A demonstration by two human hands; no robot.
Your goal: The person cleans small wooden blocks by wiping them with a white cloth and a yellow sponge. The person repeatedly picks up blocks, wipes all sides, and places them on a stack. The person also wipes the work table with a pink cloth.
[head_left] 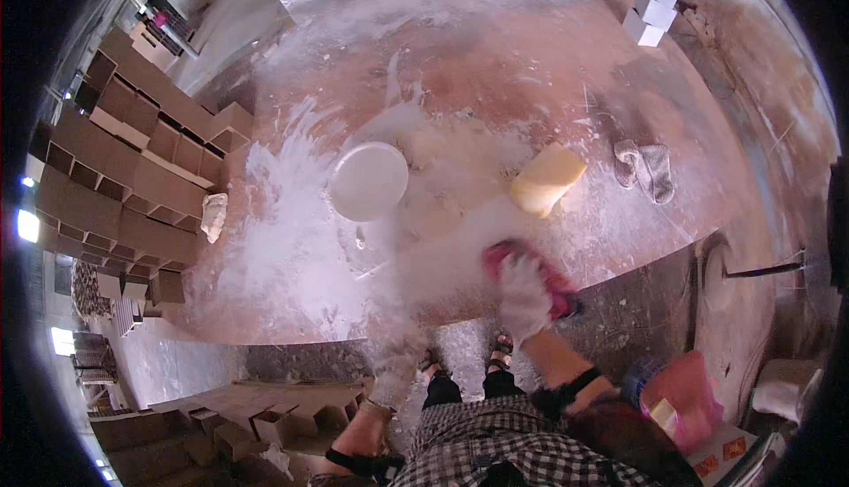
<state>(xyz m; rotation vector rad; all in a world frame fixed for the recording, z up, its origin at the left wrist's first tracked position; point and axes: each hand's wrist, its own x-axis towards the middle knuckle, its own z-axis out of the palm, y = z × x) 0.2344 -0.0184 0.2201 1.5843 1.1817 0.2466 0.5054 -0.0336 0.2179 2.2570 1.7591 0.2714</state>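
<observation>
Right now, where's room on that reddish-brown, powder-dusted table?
Widest: far tabletop, beyond the round white dish and yellow block. Another: between dish and brown cardboard boxes. Crowded: right side, with block, crumpled grey cloth and blurred red item in the white-gloved right hand.

A pinkish-red bundle (554, 278) is sitting in the grip of the white-gloved right hand (523, 292), whose fingers are pressing around its middle and hiding part of it. It is looking soft and uneven, like bunched cloth, though blur is smearing its outline and leaving its material uncertain. Its upper-left end is showing deep pink, while its lower-right end is turning dark, almost black. It is lying aslant, running from upper left down to lower right, at the near edge of the surface (495, 53); whether it is touching the surface is remaining unclear.
</observation>
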